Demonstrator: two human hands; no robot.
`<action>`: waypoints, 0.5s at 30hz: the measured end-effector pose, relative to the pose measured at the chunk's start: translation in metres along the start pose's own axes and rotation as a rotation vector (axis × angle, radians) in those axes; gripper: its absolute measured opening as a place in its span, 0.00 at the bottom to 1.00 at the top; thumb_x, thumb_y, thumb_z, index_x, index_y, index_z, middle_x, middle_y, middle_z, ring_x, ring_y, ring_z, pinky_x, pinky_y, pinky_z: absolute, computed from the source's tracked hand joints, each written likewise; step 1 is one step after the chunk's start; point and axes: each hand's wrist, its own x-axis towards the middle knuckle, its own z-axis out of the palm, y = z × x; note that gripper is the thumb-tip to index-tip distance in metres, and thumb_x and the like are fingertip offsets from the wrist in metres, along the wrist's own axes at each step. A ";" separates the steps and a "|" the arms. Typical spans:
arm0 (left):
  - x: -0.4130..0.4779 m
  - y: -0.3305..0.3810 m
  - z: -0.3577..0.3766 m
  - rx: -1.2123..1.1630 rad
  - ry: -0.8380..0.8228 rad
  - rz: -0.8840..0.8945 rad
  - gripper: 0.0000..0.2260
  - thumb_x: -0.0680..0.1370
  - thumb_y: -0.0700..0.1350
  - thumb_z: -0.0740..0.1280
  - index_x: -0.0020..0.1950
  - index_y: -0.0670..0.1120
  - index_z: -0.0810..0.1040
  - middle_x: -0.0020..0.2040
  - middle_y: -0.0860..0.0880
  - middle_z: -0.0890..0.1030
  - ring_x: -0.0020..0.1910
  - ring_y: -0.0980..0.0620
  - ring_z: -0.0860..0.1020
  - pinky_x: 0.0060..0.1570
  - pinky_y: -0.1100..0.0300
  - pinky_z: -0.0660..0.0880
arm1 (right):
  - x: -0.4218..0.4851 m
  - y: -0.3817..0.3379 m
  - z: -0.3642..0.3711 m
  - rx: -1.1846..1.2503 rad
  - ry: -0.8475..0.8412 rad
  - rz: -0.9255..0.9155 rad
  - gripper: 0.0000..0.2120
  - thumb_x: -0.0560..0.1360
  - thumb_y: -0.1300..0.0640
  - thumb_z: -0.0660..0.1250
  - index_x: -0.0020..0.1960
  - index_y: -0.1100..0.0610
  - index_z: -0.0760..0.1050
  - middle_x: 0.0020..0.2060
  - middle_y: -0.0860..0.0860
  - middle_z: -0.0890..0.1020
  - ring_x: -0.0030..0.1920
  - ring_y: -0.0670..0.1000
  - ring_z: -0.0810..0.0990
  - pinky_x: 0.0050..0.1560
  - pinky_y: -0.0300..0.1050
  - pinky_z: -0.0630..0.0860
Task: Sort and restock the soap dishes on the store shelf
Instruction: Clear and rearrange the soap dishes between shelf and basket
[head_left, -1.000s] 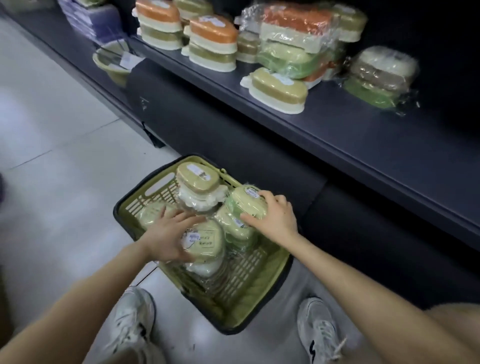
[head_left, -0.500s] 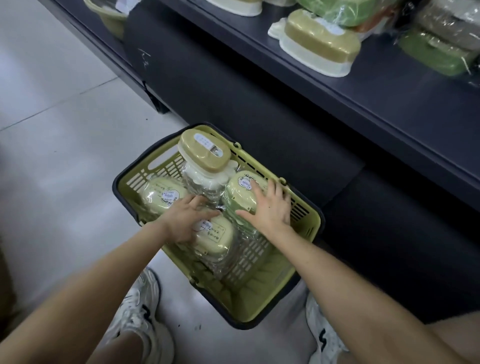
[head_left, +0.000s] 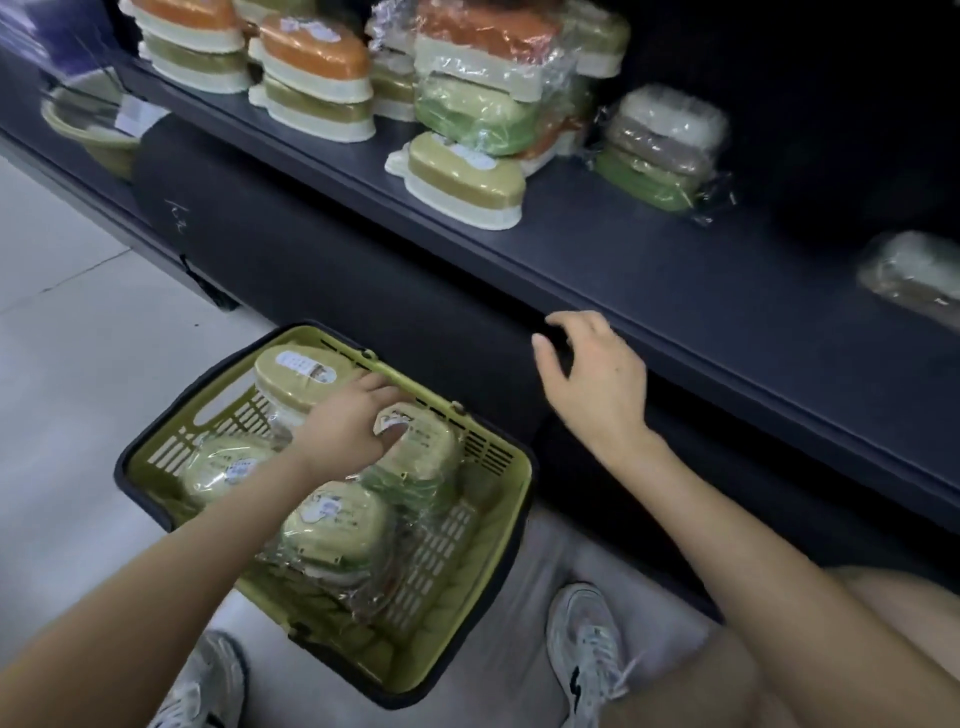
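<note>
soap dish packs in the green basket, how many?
4 in the basket: back pack, left pack, middle pack gripped by the left hand, front pack. Others may be hidden beneath.

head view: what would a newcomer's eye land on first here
The green basket on the floor, packed with wrapped soap dishes, where the left hand grips one pack. Above it, bright orange and olive soap dishes stacked on the dark shelf, with the right hand open and empty before the shelf edge.
</note>
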 end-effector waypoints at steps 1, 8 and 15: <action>0.011 0.017 -0.002 -0.030 0.097 0.056 0.12 0.75 0.48 0.68 0.55 0.45 0.82 0.51 0.48 0.81 0.52 0.46 0.76 0.51 0.54 0.74 | 0.002 0.012 -0.021 -0.013 0.077 0.018 0.14 0.77 0.49 0.61 0.52 0.56 0.81 0.46 0.51 0.83 0.42 0.54 0.82 0.40 0.43 0.73; 0.097 0.152 -0.013 -0.160 0.537 0.373 0.10 0.75 0.45 0.64 0.49 0.41 0.82 0.43 0.47 0.79 0.44 0.47 0.74 0.47 0.59 0.71 | 0.023 0.159 -0.127 -0.417 0.287 0.294 0.22 0.74 0.45 0.60 0.59 0.59 0.78 0.52 0.62 0.80 0.50 0.66 0.77 0.48 0.56 0.73; 0.179 0.195 -0.019 -0.030 0.362 0.386 0.21 0.74 0.53 0.59 0.59 0.42 0.79 0.51 0.45 0.78 0.52 0.41 0.74 0.52 0.50 0.74 | 0.060 0.282 -0.141 -0.541 -0.233 0.664 0.36 0.76 0.38 0.62 0.76 0.58 0.58 0.73 0.64 0.61 0.72 0.67 0.59 0.71 0.67 0.54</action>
